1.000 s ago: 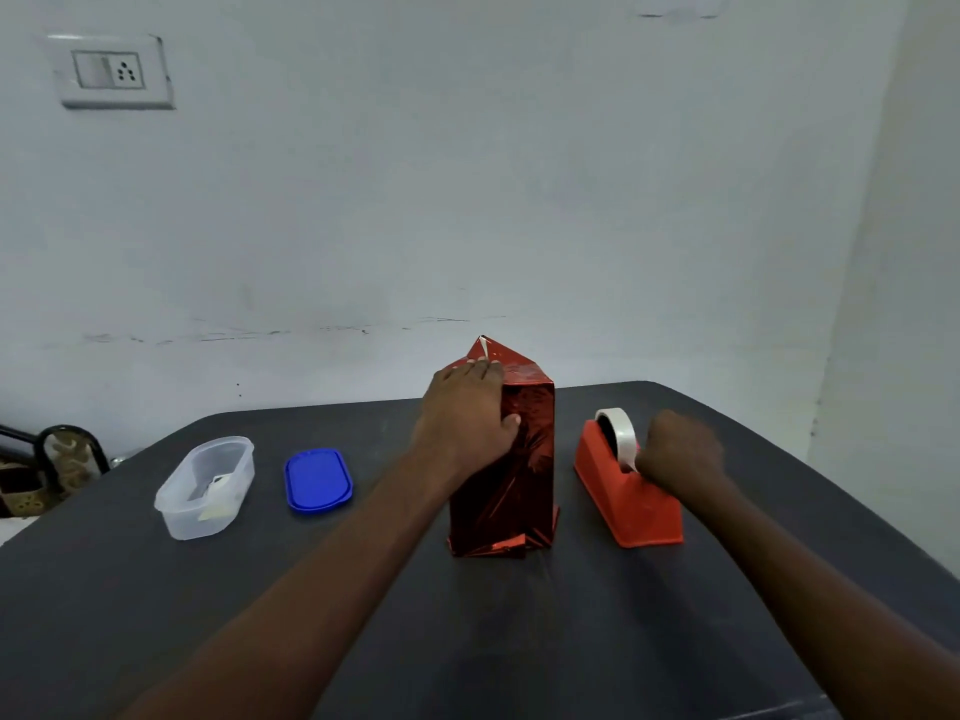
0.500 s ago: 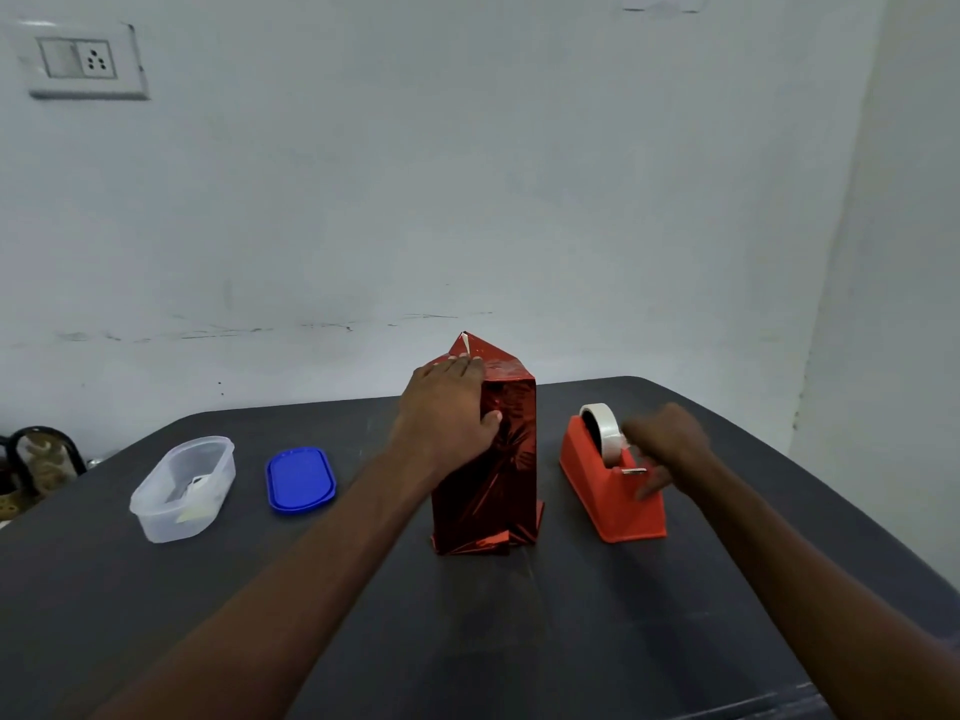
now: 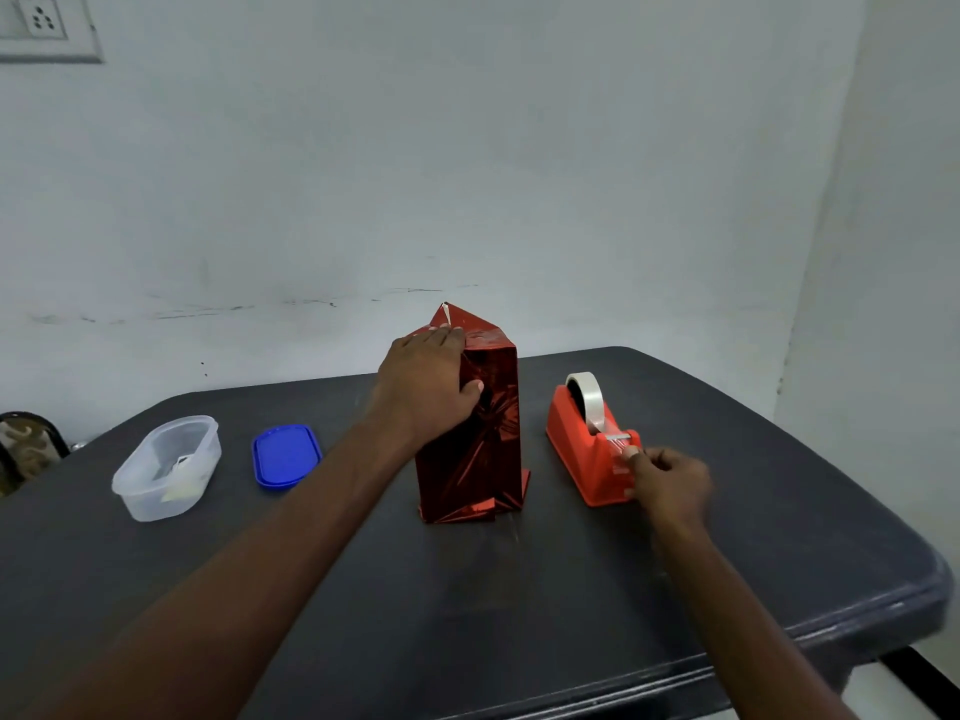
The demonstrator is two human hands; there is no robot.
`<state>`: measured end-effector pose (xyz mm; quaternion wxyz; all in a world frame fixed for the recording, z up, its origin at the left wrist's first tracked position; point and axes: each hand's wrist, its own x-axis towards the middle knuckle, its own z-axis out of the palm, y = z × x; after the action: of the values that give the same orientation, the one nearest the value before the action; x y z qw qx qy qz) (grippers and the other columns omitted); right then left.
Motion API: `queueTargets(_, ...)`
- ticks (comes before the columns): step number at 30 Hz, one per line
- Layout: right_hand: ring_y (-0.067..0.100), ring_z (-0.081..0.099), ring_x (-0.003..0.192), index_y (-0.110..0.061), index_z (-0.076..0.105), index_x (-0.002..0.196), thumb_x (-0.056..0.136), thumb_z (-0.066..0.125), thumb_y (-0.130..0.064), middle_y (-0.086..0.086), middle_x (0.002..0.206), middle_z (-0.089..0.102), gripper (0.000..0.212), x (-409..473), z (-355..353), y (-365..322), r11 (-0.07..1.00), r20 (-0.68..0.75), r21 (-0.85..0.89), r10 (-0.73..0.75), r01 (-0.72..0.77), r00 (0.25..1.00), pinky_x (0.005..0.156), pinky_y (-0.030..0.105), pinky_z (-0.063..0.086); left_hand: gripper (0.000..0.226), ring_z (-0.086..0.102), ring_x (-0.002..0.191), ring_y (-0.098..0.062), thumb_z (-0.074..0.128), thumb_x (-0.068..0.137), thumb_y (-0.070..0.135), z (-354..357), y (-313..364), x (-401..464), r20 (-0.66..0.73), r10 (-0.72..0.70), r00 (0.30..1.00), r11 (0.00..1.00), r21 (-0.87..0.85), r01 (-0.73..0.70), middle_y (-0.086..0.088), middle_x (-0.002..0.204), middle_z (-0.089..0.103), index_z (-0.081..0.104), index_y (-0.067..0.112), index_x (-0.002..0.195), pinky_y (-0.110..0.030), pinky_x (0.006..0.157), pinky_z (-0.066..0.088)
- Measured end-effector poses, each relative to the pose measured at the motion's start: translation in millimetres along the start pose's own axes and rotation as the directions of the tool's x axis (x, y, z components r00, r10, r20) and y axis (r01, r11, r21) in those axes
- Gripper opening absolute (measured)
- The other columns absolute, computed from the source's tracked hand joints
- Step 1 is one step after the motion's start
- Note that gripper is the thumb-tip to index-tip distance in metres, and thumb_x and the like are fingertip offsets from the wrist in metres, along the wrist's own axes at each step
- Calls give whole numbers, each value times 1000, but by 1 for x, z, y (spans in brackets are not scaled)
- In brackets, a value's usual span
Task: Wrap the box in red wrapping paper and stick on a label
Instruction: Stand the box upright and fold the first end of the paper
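Observation:
A tall box covered in shiny red wrapping paper (image 3: pixel 483 444) stands upright in the middle of the dark table (image 3: pixel 467 615). A folded paper flap sticks up at its top. My left hand (image 3: pixel 423 389) presses flat on the box's upper left side, thumb on the front face. To the right sits an orange tape dispenser (image 3: pixel 587 449) with a roll of clear tape (image 3: pixel 589 400). My right hand (image 3: pixel 667 483) is at the dispenser's front end, fingertips pinched on a strip of tape at the cutter.
A clear plastic tub (image 3: pixel 166 467) with paper slips inside stands at the left, its blue lid (image 3: pixel 285 456) flat beside it. The table's rounded front right edge (image 3: pixel 924 589) is close to my right forearm. A white wall rises behind.
My right hand has slid from the tape roll down to the dispenser's front end, drawing tape toward me. The left hand has stayed on the box.

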<state>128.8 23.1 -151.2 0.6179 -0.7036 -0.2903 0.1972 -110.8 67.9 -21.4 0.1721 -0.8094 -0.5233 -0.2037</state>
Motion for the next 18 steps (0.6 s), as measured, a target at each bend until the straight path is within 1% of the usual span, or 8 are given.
queueTargets(2, 21, 63, 67, -16, 71, 72, 92, 71, -23, 4, 72, 69, 20, -4, 2, 4, 999, -26, 46, 29, -28, 999, 69, 43, 57, 69, 33, 145, -24, 52, 95, 46, 0, 0, -1, -2, 3, 1000, 1000, 1, -3, -7, 156, 37, 32, 12, 152, -38, 118, 24)
queueTargets(4, 19, 62, 64, -17, 70, 73, 93, 69, -23, 4, 72, 69, 20, -9, 7, 6, 995, -58, 89, 46, -41, 997, 68, 42, 57, 70, 32, 145, -24, 52, 95, 47, 0, 0, -1, 0, 3, 1000, 1000, 3, -3, -8, 157, 36, 31, 12, 152, -37, 118, 23)
queueTargets(6, 19, 60, 60, -16, 69, 73, 93, 69, -21, 6, 70, 69, 20, -12, 13, 8, 979, -66, 186, 100, -86, 993, 65, 41, 57, 70, 32, 145, -23, 52, 95, 47, 1, 0, 0, -2, 4, 1000, 1000, 6, -4, -8, 157, 36, 31, 12, 152, -37, 118, 23)
queueTargets(8, 16, 58, 57, -11, 69, 74, 93, 69, -17, 8, 70, 69, 19, -13, 17, 8, 948, -49, 284, 166, -145, 985, 59, 35, 54, 70, 32, 145, -24, 52, 95, 47, 1, 1, 0, -3, 6, 1000, 1000, 2, -6, -8, 157, 37, 31, 12, 152, -37, 118, 23)
queueTargets(10, 15, 55, 55, -8, 68, 75, 93, 68, -13, 9, 71, 68, 19, -15, 19, 9, 919, -20, 345, 210, -190, 978, 53, 30, 49, 70, 31, 145, -24, 52, 95, 47, 1, 2, 0, 2, 4, 1000, 1000, -3, -4, -8, 157, 36, 31, 12, 152, -37, 118, 23)
queueTargets(13, 13, 55, 54, -7, 68, 78, 93, 67, -10, 8, 72, 67, 16, -19, 20, 4, 898, -14, 393, 221, -198, 975, 51, 26, 47, 70, 30, 146, -23, 51, 96, 47, 1, 0, 0, 1, 3, 1000, 1000, 2, -3, -7, 158, 35, 30, 13, 153, -37, 119, 22)
queueTargets(18, 13, 56, 56, -5, 68, 80, 93, 68, -10, 7, 71, 66, 14, -22, 17, 0, 881, -12, 414, 254, -227, 967, 52, 25, 47, 70, 31, 146, -23, 51, 96, 47, 1, -1, 0, 2, 5, 1000, 1000, -2, -5, -7, 157, 36, 30, 12, 153, -37, 119, 22)
